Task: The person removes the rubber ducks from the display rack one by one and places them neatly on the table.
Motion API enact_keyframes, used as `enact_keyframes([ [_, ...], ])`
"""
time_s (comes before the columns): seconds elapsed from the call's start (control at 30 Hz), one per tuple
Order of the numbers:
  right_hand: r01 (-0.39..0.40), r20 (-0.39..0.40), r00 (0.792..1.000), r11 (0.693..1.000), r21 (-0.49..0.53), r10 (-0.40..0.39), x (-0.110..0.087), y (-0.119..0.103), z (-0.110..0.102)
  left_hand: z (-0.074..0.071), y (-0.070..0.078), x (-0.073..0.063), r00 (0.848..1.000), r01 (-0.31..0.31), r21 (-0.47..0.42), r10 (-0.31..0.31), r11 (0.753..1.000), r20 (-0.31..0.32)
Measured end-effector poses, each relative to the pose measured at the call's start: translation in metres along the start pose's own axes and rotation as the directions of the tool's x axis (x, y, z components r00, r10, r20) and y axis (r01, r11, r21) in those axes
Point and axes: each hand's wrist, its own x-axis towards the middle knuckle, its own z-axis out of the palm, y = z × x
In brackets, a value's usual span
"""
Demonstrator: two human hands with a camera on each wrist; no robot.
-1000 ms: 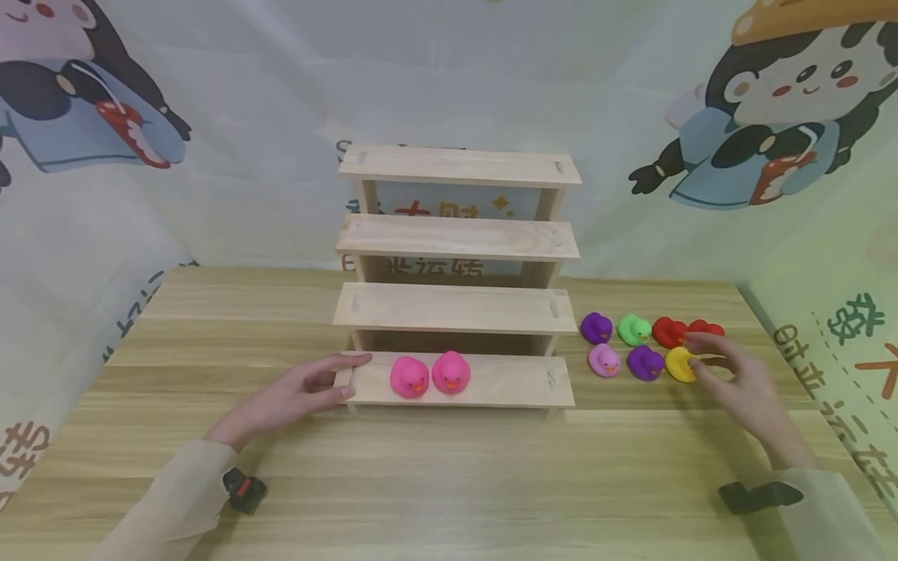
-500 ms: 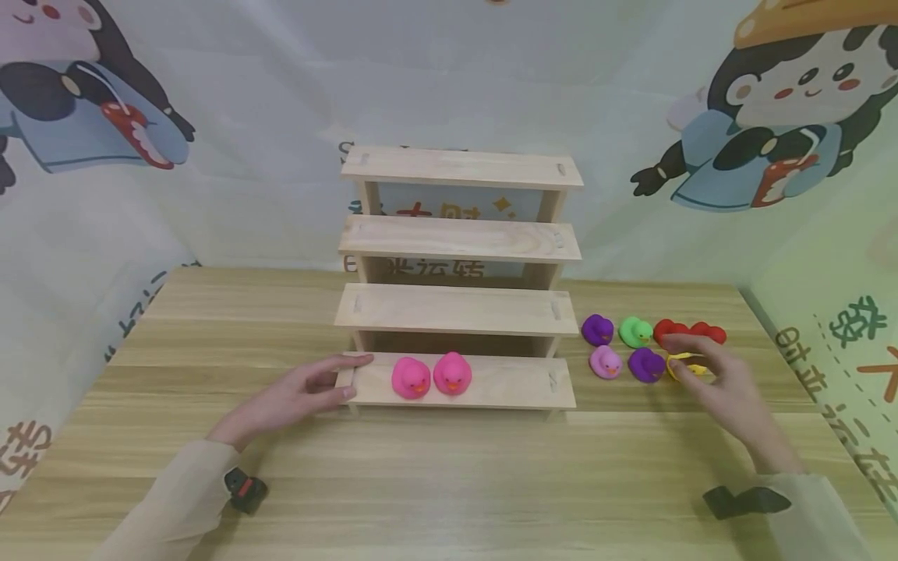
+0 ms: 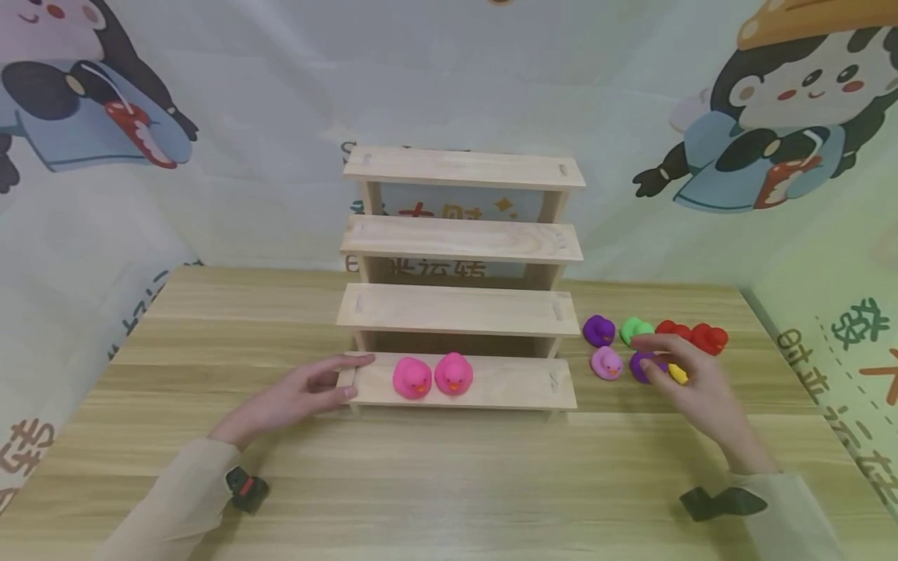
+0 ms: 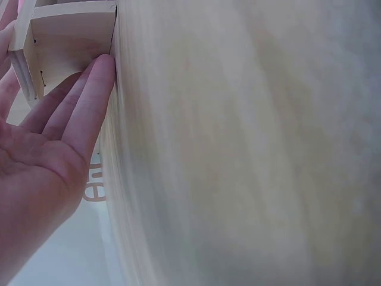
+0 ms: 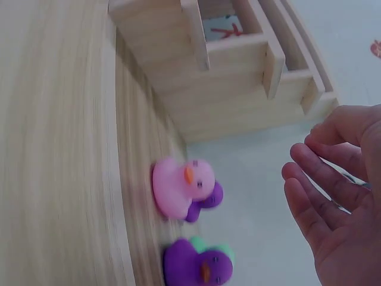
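My left hand holds the left end of a stepped wooden shelf. Its thumb and index finger lie over the lowest board; in the left wrist view the other fingers touch the side panel. Two bright pink rubber ducks sit side by side on that lowest step. My right hand hovers over the rubber ducks at the right, thumb and fingers apart, holding nothing. Beneath it a purple duck and a yellow duck are partly hidden. A light pink duck lies just left.
Behind them stand another purple duck, a green duck and red ducks. The wooden table runs to a printed cloth backdrop behind the shelf and at both sides.
My right hand has moved left, from over the yellow duck to over the purple duck. My left hand stays at the shelf, and the ducks keep their places.
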Motion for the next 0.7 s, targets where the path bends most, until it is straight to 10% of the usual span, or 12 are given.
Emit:
enact_keyframes([
  [0.7,0.108,0.092,0.988,0.981,0.161,-0.124,0.015,-0.03,0.049,0.0,0.003,-0.001,0.999,0.035,0.01,-0.035,0.999,-0.007],
])
